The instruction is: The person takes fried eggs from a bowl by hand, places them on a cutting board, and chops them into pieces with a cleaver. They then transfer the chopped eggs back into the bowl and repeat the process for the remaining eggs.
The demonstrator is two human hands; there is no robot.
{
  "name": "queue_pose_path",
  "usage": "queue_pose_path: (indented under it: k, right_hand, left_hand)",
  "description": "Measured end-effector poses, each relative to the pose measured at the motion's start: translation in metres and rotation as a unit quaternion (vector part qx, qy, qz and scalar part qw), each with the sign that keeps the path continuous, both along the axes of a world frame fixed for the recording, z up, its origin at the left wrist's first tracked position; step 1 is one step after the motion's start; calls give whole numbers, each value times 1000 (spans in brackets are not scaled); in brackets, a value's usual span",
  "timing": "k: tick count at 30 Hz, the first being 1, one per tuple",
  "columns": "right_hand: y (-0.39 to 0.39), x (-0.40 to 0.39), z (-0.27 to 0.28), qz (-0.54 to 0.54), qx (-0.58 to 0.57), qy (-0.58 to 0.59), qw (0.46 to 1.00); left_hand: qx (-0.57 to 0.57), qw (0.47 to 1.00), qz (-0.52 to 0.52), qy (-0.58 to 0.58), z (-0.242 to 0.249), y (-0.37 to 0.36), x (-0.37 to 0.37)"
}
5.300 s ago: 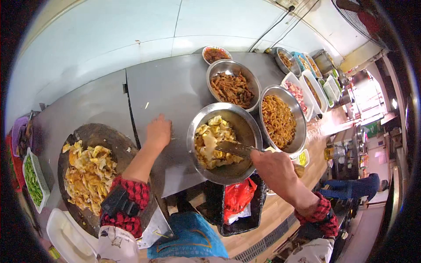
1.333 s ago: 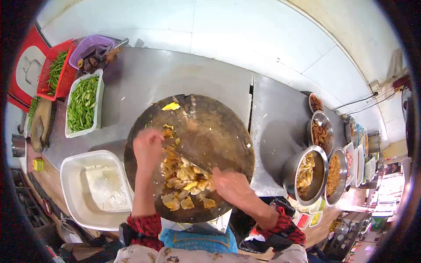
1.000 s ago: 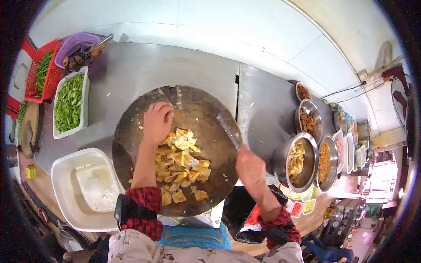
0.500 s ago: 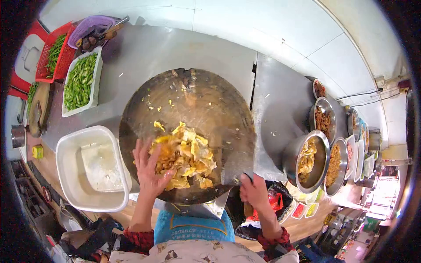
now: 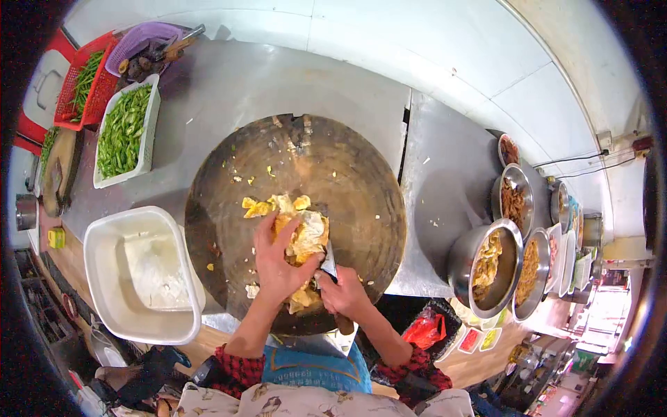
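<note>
A round wooden chopping block [image 5: 354, 181] sits in front of me, with yellow-and-white fried egg pieces [image 5: 308, 235] gathered near its middle. My left hand [image 5: 278, 271] curls around the left side of this pile, thumb and fingers gripping it. In my right hand [image 5: 345, 295] is a cleaver [image 5: 329, 262], its wooden handle showing below the fist. The blade stands nearly edge-on against the pile's right side, close to my left thumb. Small egg scraps [image 5: 252, 291] lie about on the block.
Left of the block stands a white plastic tub [image 5: 94, 271]. Behind it are a white basket of sliced green peppers [image 5: 125, 132], a red basket [image 5: 104, 87] and a purple basket [image 5: 142, 35]. Steel bowls [image 5: 511, 281] of food line the right side. A red plastic bag [image 5: 425, 330] lies below.
My right hand has brought the cleaver leftward from the block's right edge to the egg pile. My left hand has moved right and closed around the egg, which is now bunched tighter.
</note>
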State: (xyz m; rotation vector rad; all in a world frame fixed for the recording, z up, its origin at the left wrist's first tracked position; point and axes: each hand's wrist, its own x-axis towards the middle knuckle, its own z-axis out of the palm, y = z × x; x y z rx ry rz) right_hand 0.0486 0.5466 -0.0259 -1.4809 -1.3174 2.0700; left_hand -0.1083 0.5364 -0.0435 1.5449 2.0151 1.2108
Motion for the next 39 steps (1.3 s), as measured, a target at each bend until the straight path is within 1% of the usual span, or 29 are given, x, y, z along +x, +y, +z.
queue_pose_path:
  k: [2, 4, 6, 7, 9, 10, 11, 13, 14, 16, 18, 19, 20, 21, 22, 23, 24, 25, 26, 28, 29, 30, 31, 32, 34, 35, 36, 38, 39]
  right_hand:
    - [1, -3, 1, 20, 1, -8, 1000]
    - [-3, -2, -1, 1, 0, 2, 1000]
    - [-5, 5, -1, 31, 77, 16, 996]
    - [2, 4, 24, 28, 75, -24, 997]
    - [11, 9, 39, 26, 62, -24, 997]
    - [14, 15, 45, 33, 46, -23, 998]
    - [16, 21, 51, 4, 53, -39, 998]
    - [21, 36, 64, -64, 85, 22, 994]
    - [24, 51, 78, -93, 64, 76, 991]
    - [28, 86, 100, -144, 38, 52, 988]
    - [29, 130, 116, -160, 67, 26, 984]
    - [24, 159, 106, -165, 88, -14, 982]
    - [23, 185, 121, -193, 87, -2, 977]
    - [19, 205, 136, -247, 110, -29, 962]
    - [14, 225, 149, -314, 79, -16, 946]
    - [10, 250, 150, -329, 63, -65, 940]
    - [5, 274, 140, -323, 158, -141, 923]
    - [3, 290, 154, -350, 79, -181, 916]
    - [0, 308, 143, -308, 241, -275, 878]
    - [-4, 342, 133, -232, 266, -425, 833]
    - [-6, 354, 127, -233, 264, -426, 833]
    - [-9, 363, 122, -178, 282, -513, 791]
    - [-12, 369, 118, -120, 294, -593, 739]
    - [-15, 373, 116, -121, 292, -591, 742]
    - [-19, 373, 113, -165, 336, -598, 709]
    - [-18, 366, 123, -198, 351, -592, 698]
    - [-17, 360, 132, -193, 355, -585, 703]
    - [-16, 351, 139, -215, 336, -533, 746]
    - [-18, 341, 129, -329, 303, -366, 816]
  left_hand:
    - [4, 1000, 21, -10, 5, 0, 1]
    - [24, 999, 36, -11, 10, 1, 1]
    - [32, 999, 25, -2, 23, 2, 5]
    - [30, 999, 35, -9, 31, 5, 8]
    - [48, 998, 33, -15, 46, 14, 16]
    - [43, 998, 14, 51, 56, 19, 18]
    - [62, 997, -6, 54, 61, 28, 32]
    - [88, 995, -37, 32, 79, 46, 53]
    - [94, 995, -45, 11, 94, 53, 61]
    - [97, 993, -61, 15, 113, 70, 101]
    - [129, 981, -131, 65, 132, 85, 146]
    - [144, 977, -158, 8, 133, 92, 172]
    - [170, 968, -186, 22, 135, 98, 198]
    - [165, 963, -211, 1, 142, 101, 226]
    - [182, 954, -235, -22, 140, 106, 255]
    - [181, 947, -261, -49, 143, 108, 282]
    - [193, 934, -287, -91, 134, 110, 309]
    - [198, 925, -299, -131, 126, 109, 335]
    - [201, 913, -310, -171, 115, 108, 355]
    - [150, 907, -352, -174, 90, 107, 379]
    - [142, 926, -339, -83, 84, 104, 383]
    - [142, 926, -340, -82, 80, 100, 379]
    - [88, 922, -366, -92, 75, 93, 368]
    - [32, 915, -389, -101, 71, 89, 354]
    - [30, 916, -360, -173, 87, 84, 318]
    - [32, 933, -329, -140, 94, 83, 295]
    - [36, 949, -295, -104, 95, 85, 270]
    - [68, 975, -211, -27, 87, 92, 203]
    - [58, 985, -160, 21, 83, 95, 166]
